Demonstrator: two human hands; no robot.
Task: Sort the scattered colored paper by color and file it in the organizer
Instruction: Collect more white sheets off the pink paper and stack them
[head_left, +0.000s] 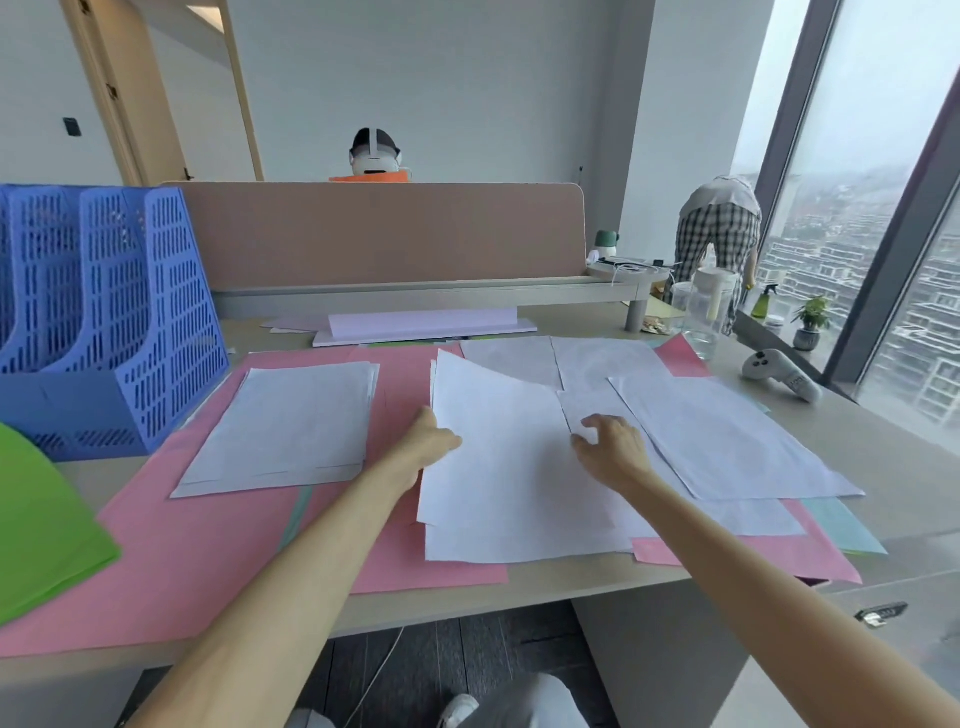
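White sheets lie loosely overlapped at the desk's middle. My left hand grips their left edge, thumb on top and fingers hidden under the paper. My right hand rests on the sheets with curled fingertips touching the paper. A squared stack of white paper lies to the left on pink sheets. More white sheets spread to the right over pink paper and light blue paper. The blue mesh organizer stands at the far left.
A green sheet hangs over the desk's left edge. A white paper ream lies by the beige divider. A clear jug and a white controller sit at the right. Two people are behind the divider and by the window.
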